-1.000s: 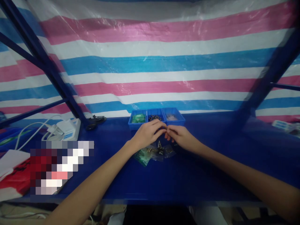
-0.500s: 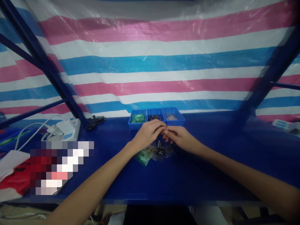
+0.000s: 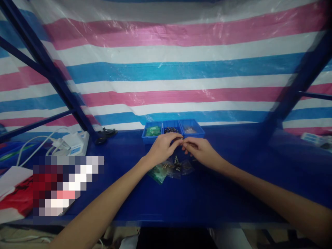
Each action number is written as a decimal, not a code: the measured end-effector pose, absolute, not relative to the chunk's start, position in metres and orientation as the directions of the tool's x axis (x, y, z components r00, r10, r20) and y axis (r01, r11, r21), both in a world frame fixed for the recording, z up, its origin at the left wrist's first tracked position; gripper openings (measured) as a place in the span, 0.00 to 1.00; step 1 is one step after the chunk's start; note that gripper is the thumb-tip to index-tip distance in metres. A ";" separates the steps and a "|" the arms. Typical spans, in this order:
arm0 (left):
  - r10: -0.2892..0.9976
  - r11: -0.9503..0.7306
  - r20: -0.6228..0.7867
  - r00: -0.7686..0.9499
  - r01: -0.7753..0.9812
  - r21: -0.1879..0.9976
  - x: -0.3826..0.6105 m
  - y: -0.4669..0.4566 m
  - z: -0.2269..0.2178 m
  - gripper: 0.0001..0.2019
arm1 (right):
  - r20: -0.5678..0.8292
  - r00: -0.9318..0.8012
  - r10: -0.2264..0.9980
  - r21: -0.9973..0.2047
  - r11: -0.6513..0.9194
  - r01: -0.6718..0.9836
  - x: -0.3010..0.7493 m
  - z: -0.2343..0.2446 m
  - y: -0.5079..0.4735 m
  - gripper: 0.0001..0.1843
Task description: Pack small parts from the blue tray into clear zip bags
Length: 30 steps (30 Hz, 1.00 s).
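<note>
My left hand [image 3: 166, 146] and my right hand [image 3: 199, 149] meet fingertip to fingertip just in front of three joined blue bins. Both are closed in a pinch; whatever lies between the fingertips is too small or hidden to name. The left bin holds green packets [image 3: 153, 131], the middle one small dark parts [image 3: 171, 130], the right one clear, pale pieces [image 3: 190, 129]. Below my hands lie a green plastic bag [image 3: 158, 174], clear plastic bags [image 3: 187, 167] and several small metal parts [image 3: 177, 166], brass-coloured, silver and dark.
Everything stands on a blue table [image 3: 166, 200]. At the left are a white power strip [image 3: 80, 143] with cables, a black cable [image 3: 107, 132], a red and white bag [image 3: 18, 195] and a blurred-out patch. A striped plastic sheet [image 3: 171, 74] hangs behind, between blue metal posts.
My right hand has shifted slightly and its fingers have curled in more. My left hand stays nearly in place. The bins and bags have not moved.
</note>
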<state>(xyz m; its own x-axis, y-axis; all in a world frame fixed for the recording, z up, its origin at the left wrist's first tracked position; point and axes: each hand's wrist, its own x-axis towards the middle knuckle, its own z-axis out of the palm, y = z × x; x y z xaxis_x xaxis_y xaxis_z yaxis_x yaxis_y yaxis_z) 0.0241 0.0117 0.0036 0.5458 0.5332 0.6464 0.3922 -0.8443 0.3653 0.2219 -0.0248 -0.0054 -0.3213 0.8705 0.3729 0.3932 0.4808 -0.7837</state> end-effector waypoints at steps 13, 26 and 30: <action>0.577 -0.814 0.552 0.602 0.478 0.330 0.024 0.009 0.005 0.19 | 0.573 -0.295 0.764 -0.503 0.613 0.610 0.225 -0.003 -0.026 0.08; 0.534 -0.842 0.502 0.681 0.482 0.242 0.023 0.007 0.002 0.10 | 0.543 -0.250 0.801 -0.584 0.575 0.573 0.228 -0.002 -0.020 0.07; 0.529 -0.825 0.507 0.680 0.553 0.120 0.020 0.010 -0.002 0.08 | 0.572 -0.306 0.761 -0.483 0.614 0.624 0.228 -0.004 -0.021 0.06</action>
